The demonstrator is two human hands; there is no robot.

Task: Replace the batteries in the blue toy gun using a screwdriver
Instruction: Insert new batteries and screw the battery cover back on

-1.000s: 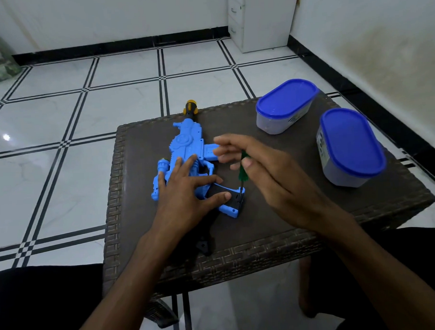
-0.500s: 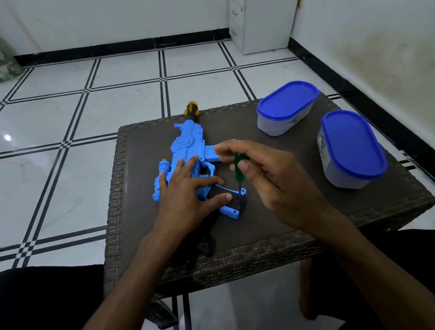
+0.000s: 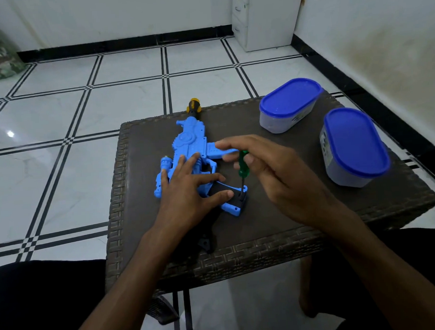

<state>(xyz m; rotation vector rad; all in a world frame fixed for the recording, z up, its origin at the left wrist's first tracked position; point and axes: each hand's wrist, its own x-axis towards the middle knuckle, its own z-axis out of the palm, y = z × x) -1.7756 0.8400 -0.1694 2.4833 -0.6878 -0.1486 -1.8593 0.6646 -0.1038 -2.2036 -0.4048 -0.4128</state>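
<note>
- Table (image 3: pixel 362 203): dark brown woven wicker, rectangular; bare surface on the near right and far left, tiled floor open on all sides.
- Two containers (image 3: pixel 290 106) (image 3: pixel 353 149): translucent oval tubs, blue lids, at the far right, well apart from the gun.
- Blue toy gun (image 3: pixel 190 143): moulded plastic, lying flat left of centre; long axis near to far, yellow-black muzzle over the far edge.
- Left hand (image 3: pixel 190 193): spread flat, pressing the gun's body.
- Right hand (image 3: pixel 281 177): fingers loosely pinching the screwdriver handle.
- Screwdriver (image 3: pixel 243 171): green handle, nearly upright, tip in the black grip panel.
</note>
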